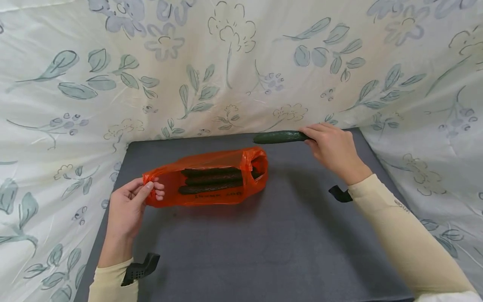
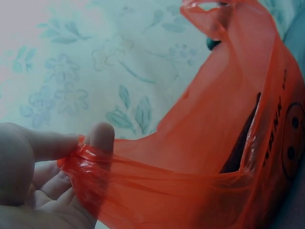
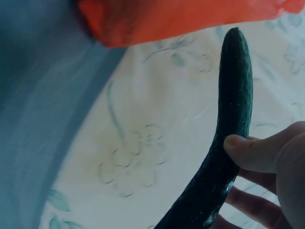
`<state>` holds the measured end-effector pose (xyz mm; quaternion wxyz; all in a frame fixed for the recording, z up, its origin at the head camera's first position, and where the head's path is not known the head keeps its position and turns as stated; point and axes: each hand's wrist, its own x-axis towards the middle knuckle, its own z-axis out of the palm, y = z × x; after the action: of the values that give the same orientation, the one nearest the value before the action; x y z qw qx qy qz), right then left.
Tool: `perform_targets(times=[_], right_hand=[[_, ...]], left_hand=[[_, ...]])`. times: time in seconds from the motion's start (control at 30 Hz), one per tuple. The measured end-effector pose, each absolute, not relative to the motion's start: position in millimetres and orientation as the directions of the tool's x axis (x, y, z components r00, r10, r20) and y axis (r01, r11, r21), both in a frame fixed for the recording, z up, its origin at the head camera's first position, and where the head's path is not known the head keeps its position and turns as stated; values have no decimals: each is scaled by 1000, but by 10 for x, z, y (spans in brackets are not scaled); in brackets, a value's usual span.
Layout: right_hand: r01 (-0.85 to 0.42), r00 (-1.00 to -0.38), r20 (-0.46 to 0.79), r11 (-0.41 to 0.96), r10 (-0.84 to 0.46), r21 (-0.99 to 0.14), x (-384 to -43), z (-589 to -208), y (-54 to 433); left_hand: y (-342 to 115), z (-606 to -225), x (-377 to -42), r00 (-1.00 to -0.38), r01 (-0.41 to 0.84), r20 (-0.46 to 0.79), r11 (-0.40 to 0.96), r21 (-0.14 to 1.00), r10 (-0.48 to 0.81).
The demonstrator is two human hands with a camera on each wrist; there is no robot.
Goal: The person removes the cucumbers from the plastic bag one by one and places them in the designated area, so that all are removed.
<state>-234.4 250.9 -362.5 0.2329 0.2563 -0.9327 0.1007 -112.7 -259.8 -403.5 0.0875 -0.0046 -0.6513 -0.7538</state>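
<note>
An orange-red plastic bag (image 1: 211, 199) lies on its side on the dark table, with several cucumbers (image 1: 213, 181) inside it. My left hand (image 1: 130, 205) pinches the bag's left end between thumb and fingers; the left wrist view shows the gathered plastic (image 2: 88, 160) in that grip. Above the table's far right part, my right hand (image 1: 333, 149) holds another cucumber (image 1: 279, 137) by one end. Its free end points left, above and behind the bag's right end. In the right wrist view this cucumber (image 3: 236, 90) looks dark green and slightly bent, with the thumb pressed along it.
A dark grey tabletop (image 1: 241, 251) spreads under both arms. Pale cloth with a floral print (image 1: 234, 75) hangs behind it and along both sides. Black straps (image 1: 141, 268) sit at the wrists over cream sleeves.
</note>
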Motion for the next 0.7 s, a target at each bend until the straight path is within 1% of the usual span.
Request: perform_targets(times=[0.23,0.47,0.7], right_hand=[[-505,-802,408,860,-435,-76,-2495,-3794,2686],[-494,-824,360,866,-437,-79,-2644,-3950,2833],[-477,-849,299,876,-436,-78,-2797,-4111,2918]], left_hand=[[-2610,-4033,-1104,-984,141,125,-125,982,-129],[-2601,-4024,-1095,-983,163,148,-154,974,-109],[-2624,-4051,-1086,-983,155,141,-122,980,-114]])
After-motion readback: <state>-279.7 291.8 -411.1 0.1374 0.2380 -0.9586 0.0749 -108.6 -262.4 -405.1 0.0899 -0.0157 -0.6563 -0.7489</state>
